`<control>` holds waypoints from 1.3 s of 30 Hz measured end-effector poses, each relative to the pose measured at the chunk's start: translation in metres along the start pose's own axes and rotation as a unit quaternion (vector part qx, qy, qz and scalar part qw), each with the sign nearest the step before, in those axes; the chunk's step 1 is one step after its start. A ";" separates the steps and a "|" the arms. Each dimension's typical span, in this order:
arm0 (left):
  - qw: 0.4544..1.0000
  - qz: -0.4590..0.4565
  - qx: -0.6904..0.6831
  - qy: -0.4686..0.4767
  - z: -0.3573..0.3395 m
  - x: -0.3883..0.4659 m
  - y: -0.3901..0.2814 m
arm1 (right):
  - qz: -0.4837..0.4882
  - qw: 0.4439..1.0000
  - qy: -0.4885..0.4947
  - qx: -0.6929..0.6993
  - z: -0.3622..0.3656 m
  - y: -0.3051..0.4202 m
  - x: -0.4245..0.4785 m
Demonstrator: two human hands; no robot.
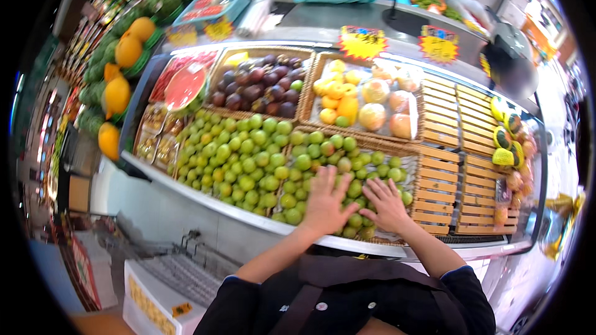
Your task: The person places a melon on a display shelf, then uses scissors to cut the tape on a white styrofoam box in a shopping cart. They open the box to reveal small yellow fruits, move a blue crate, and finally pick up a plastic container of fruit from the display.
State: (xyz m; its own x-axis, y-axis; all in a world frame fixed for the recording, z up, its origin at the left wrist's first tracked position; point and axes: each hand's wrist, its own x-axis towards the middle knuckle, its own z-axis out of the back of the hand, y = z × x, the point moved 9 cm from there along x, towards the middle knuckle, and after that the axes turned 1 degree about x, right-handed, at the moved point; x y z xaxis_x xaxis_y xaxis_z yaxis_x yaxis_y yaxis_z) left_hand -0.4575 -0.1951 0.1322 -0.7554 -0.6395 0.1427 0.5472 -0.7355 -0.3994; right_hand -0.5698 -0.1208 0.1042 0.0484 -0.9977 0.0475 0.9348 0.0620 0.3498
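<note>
My left hand [327,202] is spread flat, palm down, over round green fruits [326,151] in the right-hand wicker tray [417,181]. Close beside it, my right hand [387,205] also lies palm down on the same fruits, fingers apart. Neither hand grips anything. Some fruits under the palms are hidden. A larger heap of similar green fruits [233,158] fills the space to the left. Grey-white lining shows along the tray's right side.
Behind are baskets of dark purple fruits [265,81] and peach-like fruits [372,116]. A cut watermelon [185,87] stands back left. Slatted wooden racks [437,181] lie right. A metal rim [260,221] edges the front. A person in a cap [512,42] is back right.
</note>
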 end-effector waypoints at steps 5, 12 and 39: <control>0.995 0.061 -0.001 -0.073 0.034 0.037 0.054 | -0.129 0.977 -0.161 0.057 0.048 -0.051 0.010; 0.991 0.019 -0.102 -0.090 0.017 0.057 0.038 | -0.399 0.891 -0.179 0.125 0.065 -0.195 0.079; 0.995 0.033 0.054 -0.073 0.034 0.129 0.162 | -0.240 0.278 -0.312 0.876 0.045 -0.144 0.008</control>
State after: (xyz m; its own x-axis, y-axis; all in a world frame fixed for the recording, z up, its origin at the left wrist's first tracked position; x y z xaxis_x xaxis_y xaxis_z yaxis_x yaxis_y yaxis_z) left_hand -0.4543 -0.4046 0.1168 -0.6611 -0.7067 0.2520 0.6354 -0.7060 -0.3128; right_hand -0.7199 -0.1367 0.0963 -0.5151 -0.7381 -0.4358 -0.8526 0.3889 0.3492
